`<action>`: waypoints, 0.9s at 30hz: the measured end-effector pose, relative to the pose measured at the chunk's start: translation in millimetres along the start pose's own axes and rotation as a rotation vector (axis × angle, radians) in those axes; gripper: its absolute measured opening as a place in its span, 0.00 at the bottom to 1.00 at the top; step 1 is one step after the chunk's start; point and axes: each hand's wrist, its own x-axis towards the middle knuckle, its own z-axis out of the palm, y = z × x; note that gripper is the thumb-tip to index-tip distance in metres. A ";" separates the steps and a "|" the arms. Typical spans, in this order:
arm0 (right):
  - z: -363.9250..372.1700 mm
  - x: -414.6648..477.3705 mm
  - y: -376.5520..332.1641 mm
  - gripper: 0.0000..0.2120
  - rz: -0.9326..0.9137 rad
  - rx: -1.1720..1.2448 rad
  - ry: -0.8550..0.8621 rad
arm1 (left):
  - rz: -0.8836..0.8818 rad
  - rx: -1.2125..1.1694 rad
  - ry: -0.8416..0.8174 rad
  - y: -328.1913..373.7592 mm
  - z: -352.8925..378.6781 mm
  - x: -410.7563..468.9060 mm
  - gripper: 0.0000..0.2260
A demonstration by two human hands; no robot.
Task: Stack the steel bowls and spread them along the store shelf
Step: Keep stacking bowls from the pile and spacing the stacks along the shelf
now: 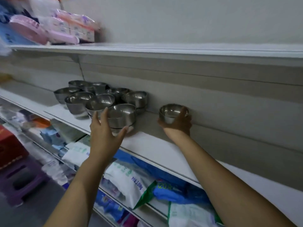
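Several steel bowls (pixel 89 97) crowd together on the white store shelf (pixel 157 149), some nested in short stacks. The nearest stack of bowls (pixel 122 116) stands at the right end of the cluster, and my left hand (pixel 105 130) is spread around its front, thumb and fingers apart and touching its sides. Further right, apart from the cluster, my right hand (pixel 179 122) grips a small stack of steel bowls (pixel 171 113) from below and the side, close to the shelf's back panel.
The shelf above (pixel 164 48) holds pink and white packages (pixel 65 30) at its left end. The shelf below (pixel 177 212) is packed with white, blue and green plastic bags (pixel 131 179). A red box (pixel 9 148) and a purple stool (pixel 21 179) stand at the lower left.
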 end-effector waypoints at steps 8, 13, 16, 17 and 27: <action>44.4 19.1 17.3 0.53 -0.023 0.142 0.292 | -0.076 -0.385 -0.081 -41.3 26.1 28.9 0.53; 50.0 32.5 22.9 0.50 -0.047 0.186 0.316 | -0.135 -0.520 -0.004 -38.7 49.7 36.3 0.54; 47.7 29.3 21.7 0.45 -0.071 0.263 0.312 | -0.156 -0.547 0.009 -35.5 58.2 36.8 0.56; 46.1 27.0 20.9 0.43 -0.082 0.292 0.320 | -0.167 -0.548 0.007 -35.2 59.3 35.8 0.57; 22.4 -5.6 -34.0 0.35 -0.239 0.694 0.251 | -0.176 -0.466 0.086 -39.2 63.3 35.4 0.52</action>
